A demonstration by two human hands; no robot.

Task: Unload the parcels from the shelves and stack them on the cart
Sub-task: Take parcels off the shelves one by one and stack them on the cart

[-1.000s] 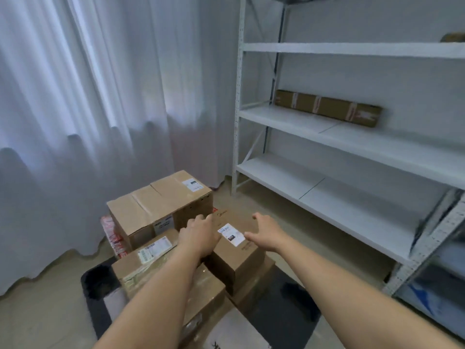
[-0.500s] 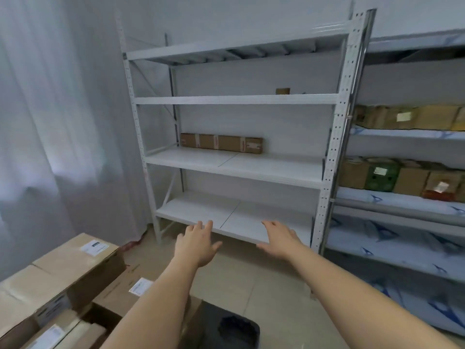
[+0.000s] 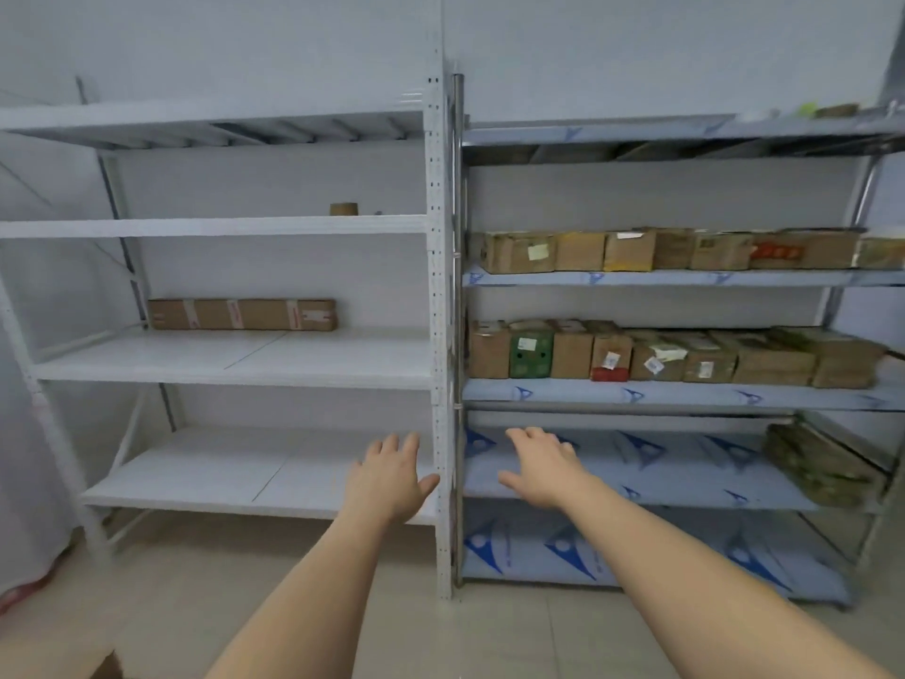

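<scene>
Both arms reach forward toward the shelving. My left hand (image 3: 392, 475) and my right hand (image 3: 541, 468) are empty with fingers spread, level with the lower shelves. A long flat cardboard parcel (image 3: 242, 314) lies on the white rack's middle shelf (image 3: 235, 360). The steel rack on the right carries a row of small parcels (image 3: 656, 249) on an upper shelf and another row (image 3: 661, 355) one level below. A dark bundle (image 3: 820, 463) lies at the right end of a lower shelf. The cart is out of view.
A white upright post (image 3: 440, 335) and a steel post (image 3: 458, 335) stand directly ahead between the two racks. A small brown roll (image 3: 343, 208) sits on the white rack's upper shelf. Tiled floor (image 3: 245, 556) lies in front; a curtain (image 3: 29, 482) hangs at the left.
My view has swung right, away from the cart's stacked boxes, and now faces both racks. Both hands stayed empty and have moved forward toward the lower shelves.
</scene>
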